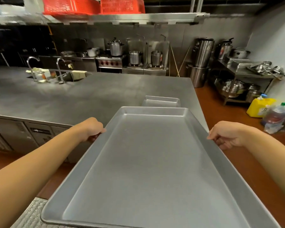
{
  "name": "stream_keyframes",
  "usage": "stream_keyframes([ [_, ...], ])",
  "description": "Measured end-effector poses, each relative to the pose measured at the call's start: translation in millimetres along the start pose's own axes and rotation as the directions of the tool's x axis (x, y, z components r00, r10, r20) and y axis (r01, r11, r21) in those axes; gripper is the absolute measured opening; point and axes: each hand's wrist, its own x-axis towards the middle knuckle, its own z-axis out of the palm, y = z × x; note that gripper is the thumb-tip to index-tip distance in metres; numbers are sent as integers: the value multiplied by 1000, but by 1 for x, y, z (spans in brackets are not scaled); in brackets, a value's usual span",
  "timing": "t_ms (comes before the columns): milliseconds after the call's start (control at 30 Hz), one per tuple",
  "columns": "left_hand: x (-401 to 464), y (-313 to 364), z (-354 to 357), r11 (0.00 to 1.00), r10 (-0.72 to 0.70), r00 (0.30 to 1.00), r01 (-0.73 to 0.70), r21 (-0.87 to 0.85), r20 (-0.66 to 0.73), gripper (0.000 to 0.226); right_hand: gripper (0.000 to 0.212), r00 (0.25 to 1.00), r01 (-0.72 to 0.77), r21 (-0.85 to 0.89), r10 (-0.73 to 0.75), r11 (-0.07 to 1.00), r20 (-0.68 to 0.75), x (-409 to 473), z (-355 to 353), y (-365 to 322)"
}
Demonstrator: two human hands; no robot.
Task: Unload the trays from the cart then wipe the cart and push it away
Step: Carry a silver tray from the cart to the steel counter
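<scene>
A large empty metal tray (148, 162) fills the lower middle of the head view, held level in the air with its far end over the corner of the steel counter (89, 96). My left hand (93, 129) grips its left rim and my right hand (227, 135) grips its right rim. Another metal tray (161, 101) lies on the counter just beyond the held tray's far end. The cart is not in view.
A sink with two taps (59, 69) sits at the counter's far left. Stoves with pots (135, 57) line the back wall. At the right stand a rack of steel pots (237, 86), a yellow jug (260, 107) and a plastic bottle (276, 117) on the red floor.
</scene>
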Motion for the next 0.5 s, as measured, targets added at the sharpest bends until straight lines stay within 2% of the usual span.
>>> stream_keyframes([
  [167, 75, 29, -6, 999, -43, 998, 42, 19, 51, 36, 26, 1000, -20, 26, 21, 999, -13, 60, -13, -30],
  [300, 132, 50, -2, 999, -22, 998, 21, 24, 51, 36, 27, 999, -42, -2, 42, 999, -6, 113, -23, -47],
  [500, 218, 88, 25, 999, -24, 994, 20, 43, 106, 40, 11, 996, -83, -74, 86, 994, 28, 207, -43, -66],
])
